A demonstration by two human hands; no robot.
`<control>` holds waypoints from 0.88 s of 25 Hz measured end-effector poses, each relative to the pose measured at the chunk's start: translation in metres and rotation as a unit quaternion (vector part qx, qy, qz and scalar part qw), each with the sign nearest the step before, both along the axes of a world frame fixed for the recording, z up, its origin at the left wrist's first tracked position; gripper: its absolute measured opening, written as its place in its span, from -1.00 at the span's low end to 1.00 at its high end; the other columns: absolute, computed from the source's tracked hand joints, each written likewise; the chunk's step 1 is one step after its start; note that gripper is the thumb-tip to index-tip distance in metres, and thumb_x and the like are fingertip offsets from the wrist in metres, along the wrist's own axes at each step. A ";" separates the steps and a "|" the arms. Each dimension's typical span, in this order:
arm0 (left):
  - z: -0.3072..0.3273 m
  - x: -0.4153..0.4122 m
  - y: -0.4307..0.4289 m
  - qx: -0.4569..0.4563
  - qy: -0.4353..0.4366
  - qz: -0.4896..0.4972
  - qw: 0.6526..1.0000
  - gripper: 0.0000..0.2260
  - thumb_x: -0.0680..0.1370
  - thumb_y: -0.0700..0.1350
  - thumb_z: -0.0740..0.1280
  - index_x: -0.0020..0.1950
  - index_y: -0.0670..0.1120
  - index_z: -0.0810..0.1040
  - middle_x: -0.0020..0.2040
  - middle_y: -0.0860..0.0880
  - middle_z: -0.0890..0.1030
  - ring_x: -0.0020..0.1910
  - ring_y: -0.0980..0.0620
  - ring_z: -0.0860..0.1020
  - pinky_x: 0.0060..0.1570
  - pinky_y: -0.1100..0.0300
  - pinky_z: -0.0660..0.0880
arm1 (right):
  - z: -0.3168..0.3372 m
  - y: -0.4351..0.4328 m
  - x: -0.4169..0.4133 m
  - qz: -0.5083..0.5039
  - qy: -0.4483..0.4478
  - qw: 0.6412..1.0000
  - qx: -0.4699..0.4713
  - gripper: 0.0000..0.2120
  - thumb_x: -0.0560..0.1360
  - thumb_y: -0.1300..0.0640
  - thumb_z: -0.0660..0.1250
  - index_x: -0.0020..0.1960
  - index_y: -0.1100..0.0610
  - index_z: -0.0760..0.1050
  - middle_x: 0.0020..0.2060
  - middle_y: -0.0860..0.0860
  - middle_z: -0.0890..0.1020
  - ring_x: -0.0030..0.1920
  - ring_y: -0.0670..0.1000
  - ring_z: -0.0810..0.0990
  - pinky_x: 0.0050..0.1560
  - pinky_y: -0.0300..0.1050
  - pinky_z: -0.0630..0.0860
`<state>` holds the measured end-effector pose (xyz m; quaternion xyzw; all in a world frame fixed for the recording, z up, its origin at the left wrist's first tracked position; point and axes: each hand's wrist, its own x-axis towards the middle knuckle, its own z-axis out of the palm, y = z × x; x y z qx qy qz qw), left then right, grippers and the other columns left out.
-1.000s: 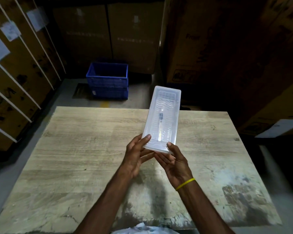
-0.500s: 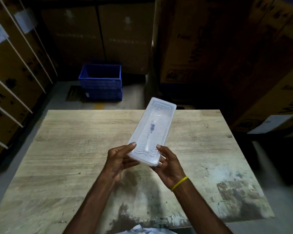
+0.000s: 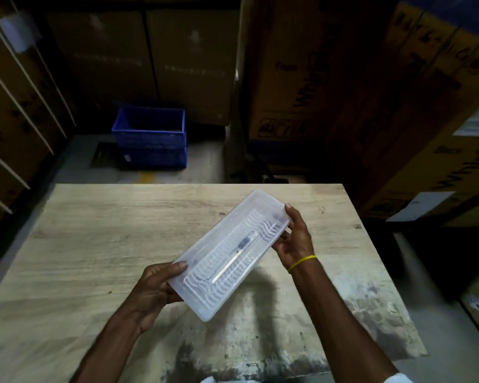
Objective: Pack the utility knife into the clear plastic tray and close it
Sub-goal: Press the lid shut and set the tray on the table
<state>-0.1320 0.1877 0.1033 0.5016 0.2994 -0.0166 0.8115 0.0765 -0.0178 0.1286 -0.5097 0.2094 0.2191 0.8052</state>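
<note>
Tall cardboard cartons [image 3: 302, 87] crowd the dim room behind the tabletop [image 3: 100, 244], their dark print too blurred to read for certain. A blue crate [image 3: 151, 136] sits on the floor beyond the worn wooden top. The clear plastic tray [image 3: 219, 269], closed with the utility knife [image 3: 234, 257] inside, is held slantwise above the tabletop, the left hand [image 3: 155, 290] clasping its near end and the right hand [image 3: 295, 239] its far end.

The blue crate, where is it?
The blue crate sits on the floor beyond the table's far edge, upper left of the head view, beside cardboard boxes.
</note>
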 end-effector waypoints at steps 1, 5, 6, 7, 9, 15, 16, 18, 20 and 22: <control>-0.001 0.002 0.001 -0.006 0.005 0.018 1.000 -0.39 -0.01 0.19 0.69 -0.11 -0.16 0.78 -0.13 -0.16 0.75 -0.23 -0.07 0.72 -0.28 0.10 0.63 | -0.001 0.001 -0.001 -0.012 0.000 1.000 0.009 -0.64 0.41 0.05 0.50 0.08 0.25 0.57 -0.19 0.14 0.64 -0.15 0.17 0.64 0.09 0.23 0.57; -0.010 0.016 0.004 -0.067 0.011 0.220 0.973 -0.70 0.39 -0.08 0.52 0.03 -0.23 0.69 -0.05 -0.18 0.72 -0.23 -0.06 0.71 -0.27 0.08 0.66 | -0.009 -0.004 -0.007 0.018 0.010 0.999 0.044 -0.79 0.44 0.10 0.42 0.02 0.19 0.58 -0.17 0.17 0.63 -0.10 0.19 0.62 0.08 0.18 0.59; -0.012 0.020 0.006 -0.067 0.012 0.257 0.964 -0.77 0.46 -0.10 0.49 0.03 -0.23 0.69 -0.06 -0.18 0.72 -0.24 -0.08 0.71 -0.25 0.06 0.66 | -0.011 -0.006 -0.010 0.038 0.006 0.999 0.027 -0.89 0.43 0.13 0.37 -0.10 0.16 0.56 -0.25 0.13 0.62 -0.17 0.16 0.61 0.02 0.12 0.59; -0.012 0.022 0.008 -0.051 0.015 0.276 0.960 -0.80 0.51 -0.10 0.47 0.02 -0.22 0.69 -0.08 -0.18 0.72 -0.25 -0.09 0.70 -0.22 0.05 0.66 | -0.014 -0.007 -0.012 0.057 0.000 0.998 -0.002 -0.94 0.41 0.14 0.33 -0.19 0.14 0.52 -0.31 0.09 0.61 -0.23 0.12 0.59 -0.03 0.07 0.57; -0.013 0.025 0.016 -0.020 0.023 0.284 0.958 -0.80 0.54 -0.09 0.45 0.02 -0.22 0.68 -0.13 -0.18 0.72 -0.26 -0.10 0.69 -0.24 0.05 0.66 | -0.018 -0.009 -0.010 0.094 -0.024 0.992 -0.085 -0.90 0.32 0.09 0.33 -0.21 0.11 0.52 -0.27 0.06 0.59 -0.22 0.08 0.57 -0.07 0.01 0.55; -0.010 0.027 0.029 0.033 0.039 0.222 0.974 -0.64 0.53 -0.05 0.47 0.14 -0.33 0.64 0.00 -0.30 0.66 -0.19 -0.16 0.64 -0.22 0.04 0.65 | -0.021 -0.003 0.013 0.135 -0.102 0.958 -0.230 -0.56 0.40 -0.06 0.52 -0.14 0.37 0.59 -0.23 0.09 0.50 -0.24 0.05 0.42 -0.24 -0.09 0.34; -0.010 0.028 0.029 0.037 0.038 0.216 0.975 -0.62 0.54 -0.05 0.46 0.17 -0.35 0.62 -0.01 -0.29 0.65 -0.21 -0.15 0.64 -0.25 0.05 0.65 | -0.022 -0.001 0.016 0.138 -0.101 0.957 -0.236 -0.59 0.41 -0.07 0.52 -0.21 0.31 0.58 -0.27 0.09 0.47 -0.27 0.05 0.39 -0.26 -0.10 0.33; -0.011 0.029 0.030 0.041 0.036 0.215 0.975 -0.61 0.53 -0.05 0.46 0.19 -0.34 0.61 -0.03 -0.28 0.63 -0.23 -0.14 0.63 -0.25 0.05 0.65 | -0.027 0.002 0.020 0.143 -0.103 0.953 -0.248 -0.63 0.39 -0.08 0.53 -0.26 0.20 0.51 -0.30 0.11 0.43 -0.27 0.06 0.38 -0.25 -0.09 0.35; -0.015 0.030 0.033 0.049 0.041 0.220 0.973 -0.60 0.52 -0.02 0.48 0.16 -0.33 0.62 -0.02 -0.27 0.64 -0.17 -0.16 0.63 -0.18 0.03 0.64 | -0.034 0.004 0.023 0.142 -0.107 0.951 -0.254 -0.64 0.38 -0.07 0.53 -0.22 0.19 0.50 -0.29 0.13 0.43 -0.26 0.08 0.37 -0.24 -0.04 0.35; -0.021 0.029 0.034 0.057 0.048 0.228 0.971 -0.62 0.51 -0.01 0.48 0.12 -0.31 0.66 -0.04 -0.26 0.65 -0.12 -0.17 0.63 -0.14 0.04 0.62 | -0.041 0.004 0.024 0.136 -0.116 0.948 -0.262 -0.65 0.39 -0.05 0.52 -0.22 0.20 0.49 -0.31 0.13 0.42 -0.27 0.08 0.36 -0.24 -0.03 0.34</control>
